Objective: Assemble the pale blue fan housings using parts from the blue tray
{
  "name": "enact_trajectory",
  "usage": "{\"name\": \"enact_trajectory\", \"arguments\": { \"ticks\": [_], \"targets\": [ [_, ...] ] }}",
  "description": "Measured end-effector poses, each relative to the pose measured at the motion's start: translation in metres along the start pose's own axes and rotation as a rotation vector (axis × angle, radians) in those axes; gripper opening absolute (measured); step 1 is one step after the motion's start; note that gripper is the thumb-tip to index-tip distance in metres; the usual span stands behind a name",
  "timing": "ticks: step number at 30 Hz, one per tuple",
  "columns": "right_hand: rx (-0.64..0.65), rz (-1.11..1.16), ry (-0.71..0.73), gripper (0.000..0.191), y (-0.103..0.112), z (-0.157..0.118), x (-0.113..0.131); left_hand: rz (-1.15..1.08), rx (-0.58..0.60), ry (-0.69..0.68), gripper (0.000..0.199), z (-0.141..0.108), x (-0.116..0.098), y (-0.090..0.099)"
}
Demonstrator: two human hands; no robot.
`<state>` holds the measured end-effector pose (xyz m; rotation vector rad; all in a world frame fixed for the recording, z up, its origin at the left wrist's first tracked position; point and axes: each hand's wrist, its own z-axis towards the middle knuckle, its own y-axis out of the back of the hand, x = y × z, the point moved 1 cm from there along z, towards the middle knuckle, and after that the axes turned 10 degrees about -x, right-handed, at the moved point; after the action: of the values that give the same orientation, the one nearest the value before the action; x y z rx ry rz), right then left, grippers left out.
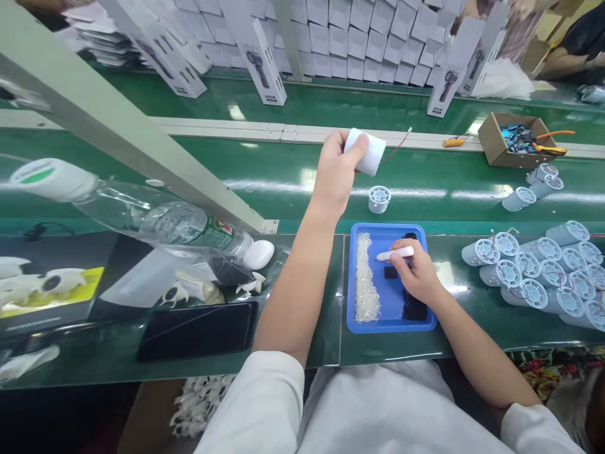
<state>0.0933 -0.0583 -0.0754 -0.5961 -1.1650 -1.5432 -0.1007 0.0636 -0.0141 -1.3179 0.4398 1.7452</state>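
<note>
My left hand is closed around a white cylindrical fan housing, raised above the bench and tilted, with a thin wire and small connector trailing to the right. Between the fingers of my right hand is a white pen-shaped tool, its thin tip pointing left. That hand is over a blue tray. Small clear pieces form a strip along the tray's left side; black pieces lie on the right, partly hidden by my hand, beside a small black block. Another fan housing stands beyond the tray.
Several pale-blue fan housings crowd the right side. A cardboard box holds small blue parts and orange-handled tools. At left are a slanting metal post, a plastic bottle and a phone. White boxes line the back.
</note>
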Motion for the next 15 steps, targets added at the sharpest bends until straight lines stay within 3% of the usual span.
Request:
{"name": "enact_trajectory", "arguments": {
  "ticks": [3,9,15],
  "targets": [
    [0.006,-0.01,-0.011,0.018,0.0,0.001,0.002,0.005,0.102,-0.014,0.037,-0.005,-0.011,0.001],
    [-0.034,-0.14,0.047,0.017,0.005,0.005,0.008,-0.068,0.126,0.096,0.026,-0.006,-0.018,0.001],
    [-0.008,-0.014,0.024,0.02,0.004,0.004,0.003,-0.071,0.15,0.124,0.021,-0.007,-0.021,-0.001]
  ]
}}
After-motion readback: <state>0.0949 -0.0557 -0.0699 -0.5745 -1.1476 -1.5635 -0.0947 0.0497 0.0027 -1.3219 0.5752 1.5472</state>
